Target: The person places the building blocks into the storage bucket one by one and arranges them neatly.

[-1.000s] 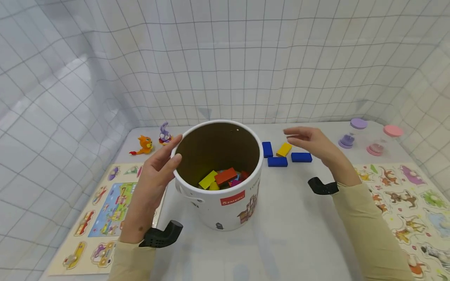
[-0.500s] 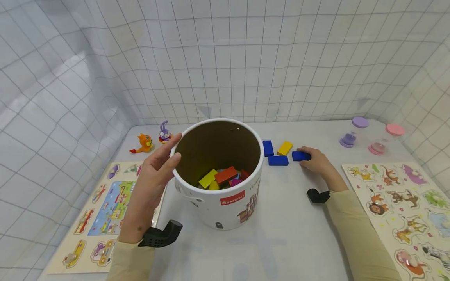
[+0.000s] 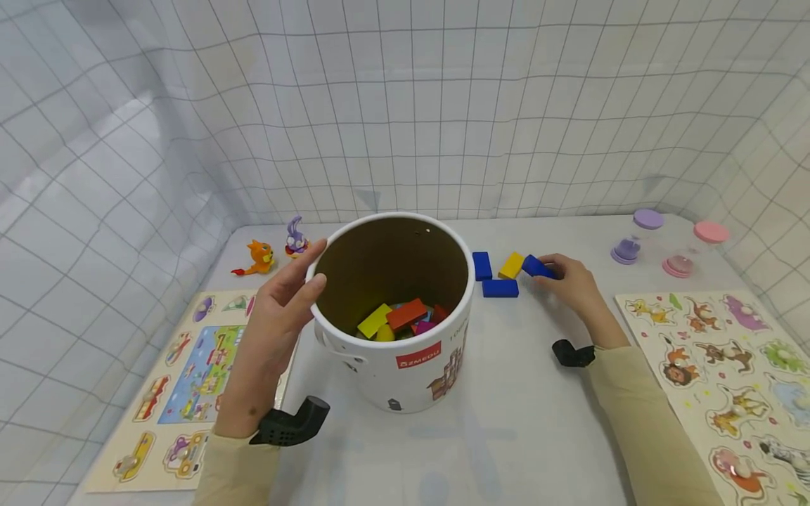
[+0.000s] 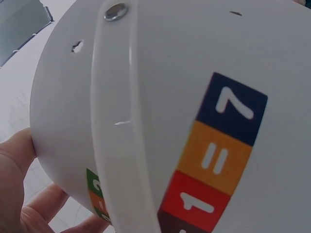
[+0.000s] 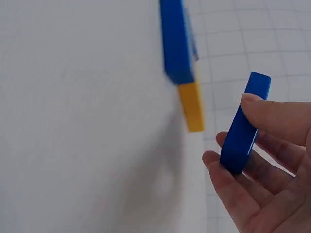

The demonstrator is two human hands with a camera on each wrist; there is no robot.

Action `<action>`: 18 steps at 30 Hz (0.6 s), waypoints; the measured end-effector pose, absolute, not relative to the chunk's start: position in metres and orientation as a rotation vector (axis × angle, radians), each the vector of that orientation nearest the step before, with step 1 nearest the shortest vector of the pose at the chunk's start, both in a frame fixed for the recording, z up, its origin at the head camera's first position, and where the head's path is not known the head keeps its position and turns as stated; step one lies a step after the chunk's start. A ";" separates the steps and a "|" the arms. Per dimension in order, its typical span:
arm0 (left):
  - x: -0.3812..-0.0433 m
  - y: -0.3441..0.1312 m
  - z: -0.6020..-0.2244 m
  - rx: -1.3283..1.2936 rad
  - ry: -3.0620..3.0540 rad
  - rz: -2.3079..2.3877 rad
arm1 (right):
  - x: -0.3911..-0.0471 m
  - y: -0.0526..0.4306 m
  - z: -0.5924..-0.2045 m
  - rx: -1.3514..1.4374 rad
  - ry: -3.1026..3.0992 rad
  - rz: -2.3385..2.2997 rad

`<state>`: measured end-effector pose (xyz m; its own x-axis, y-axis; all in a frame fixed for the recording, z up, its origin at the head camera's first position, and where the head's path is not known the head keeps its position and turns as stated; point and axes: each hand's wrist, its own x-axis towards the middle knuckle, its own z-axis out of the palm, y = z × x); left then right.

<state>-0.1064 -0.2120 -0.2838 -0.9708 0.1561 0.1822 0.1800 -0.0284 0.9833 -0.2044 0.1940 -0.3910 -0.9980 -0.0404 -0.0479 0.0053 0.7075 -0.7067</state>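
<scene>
My right hand (image 3: 572, 287) pinches a blue block (image 3: 536, 266) between thumb and fingers. In the right wrist view the same blue block (image 5: 241, 131) stands tilted, with the thumb on its near face. Left of it lie a yellow block (image 3: 511, 266) and two more blue blocks, one nearer the front (image 3: 500, 288). A tall white bucket (image 3: 405, 383) stands in the middle with several coloured blocks (image 3: 405, 316) inside. My left hand (image 3: 275, 316) rests against the bucket's left side, thumb and fingertips at the rim. The left wrist view shows fingers (image 4: 46, 204) touching its outer wall.
On the left lies a wooden vehicle puzzle board (image 3: 145, 414), on the right an animal puzzle board (image 3: 690, 407). An orange toy figure (image 3: 258, 258) and a purple one (image 3: 295, 239) stand behind the left hand. Purple- (image 3: 648, 219) and pink-capped containers (image 3: 711, 232) stand back right.
My right hand has come down to the rightmost blue block, taken hold of it and tilted it up. The left hand and bucket have stayed in place.
</scene>
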 end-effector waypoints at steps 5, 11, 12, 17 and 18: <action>-0.107 -0.213 -0.284 -0.383 -2.160 -2.234 | -0.191 0.168 -0.340 -0.166 2.729 -1.539; -0.106 -0.212 -0.283 -0.370 -2.165 -2.224 | -0.166 0.131 -0.265 -0.696 2.543 -1.699; -0.106 -0.212 -0.283 -0.366 -2.168 -2.223 | -0.162 0.124 -0.255 -0.776 2.504 -1.684; -0.106 -0.212 -0.283 -0.360 -2.178 -2.215 | -0.154 0.090 -0.229 -1.037 2.453 -1.429; -0.107 -0.212 -0.283 -0.362 -2.178 -2.217 | -0.154 0.083 -0.227 -1.067 2.466 -1.369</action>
